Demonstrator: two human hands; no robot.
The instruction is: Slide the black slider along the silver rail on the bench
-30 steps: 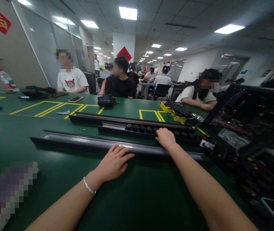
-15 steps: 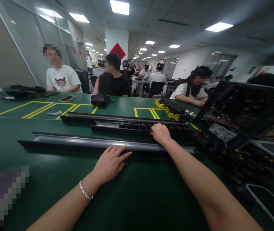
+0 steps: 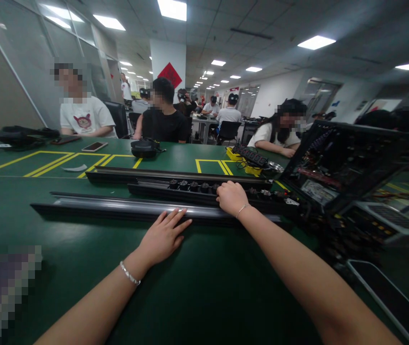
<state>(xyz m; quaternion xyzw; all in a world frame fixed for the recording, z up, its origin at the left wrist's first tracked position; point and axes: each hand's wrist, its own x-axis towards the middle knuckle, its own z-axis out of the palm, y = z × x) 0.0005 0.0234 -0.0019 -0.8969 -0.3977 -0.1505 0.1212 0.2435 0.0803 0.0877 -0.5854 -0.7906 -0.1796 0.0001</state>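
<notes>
In the head view, a smooth, dull-green table [image 3: 78, 268] carries three long, straight rails, lying roughly in line with its far edge. The nearest, a dark channel [image 3: 100, 206] with raised sides and a glossy, silvery-grey inner surface, lies farthest from that edge. Behind it sits a shorter black rail [image 3: 150, 190] lined with squat, round black knobs [image 3: 205, 187]; the slim back rail [image 3: 125, 176] is closest to the far edge.

The left hand [image 3: 162, 237], palm down with loosely spread fingers, lays its fingertips on the channel's shiny surface. The right hand [image 3: 232, 198] is curled narrowly over the row of knobs; whether it grips one cannot be told.

Toward the far edge lie a flat, rounded-corner phone [image 3: 95, 146], a bulky black device [image 3: 144, 148] and yellow plastic trays [image 3: 233, 154]. At the table's right side stands a dark, boxy case [image 3: 328, 163] with cluttered innards.
</notes>
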